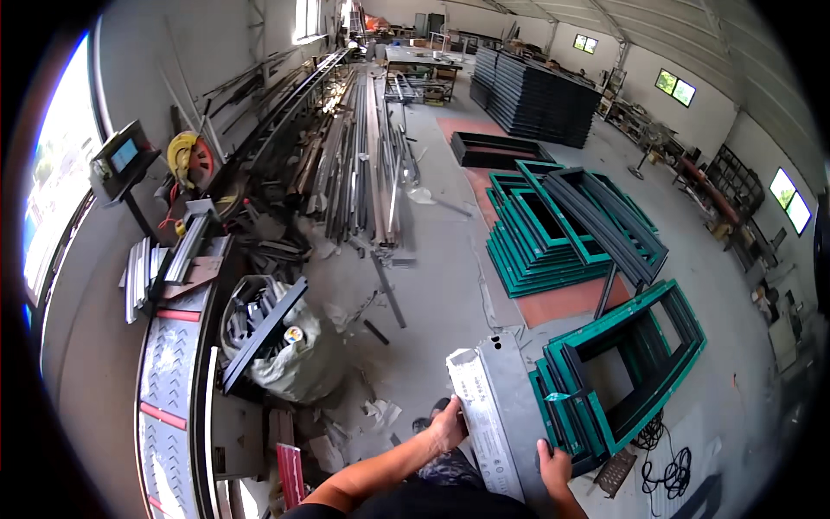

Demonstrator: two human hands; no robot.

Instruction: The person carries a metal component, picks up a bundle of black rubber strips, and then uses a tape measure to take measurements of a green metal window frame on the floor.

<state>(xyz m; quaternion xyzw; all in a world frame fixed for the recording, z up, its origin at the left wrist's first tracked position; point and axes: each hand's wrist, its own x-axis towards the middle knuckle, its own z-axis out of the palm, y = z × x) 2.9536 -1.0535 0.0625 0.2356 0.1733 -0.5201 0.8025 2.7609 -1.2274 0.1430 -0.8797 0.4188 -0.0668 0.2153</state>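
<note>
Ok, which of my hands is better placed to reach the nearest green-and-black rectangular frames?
Probably your right hand: both hold the long grey-and-white piece, but it sits nearer those frames than your left hand.

- A plain, pale grey wall stands from eight to eleven o'clock, with a large, glaring window between nine and ten.
- A long, flat-topped workbench stands at twelve.
- A whitish, ribbed, sloping ceiling spans one o'clock.
- Three small, rectangular, two-paned windows show greenery between one and three.
- Smooth grey floor fills the centre; flat reddish-brown sheeting lies from one toward four.
</note>
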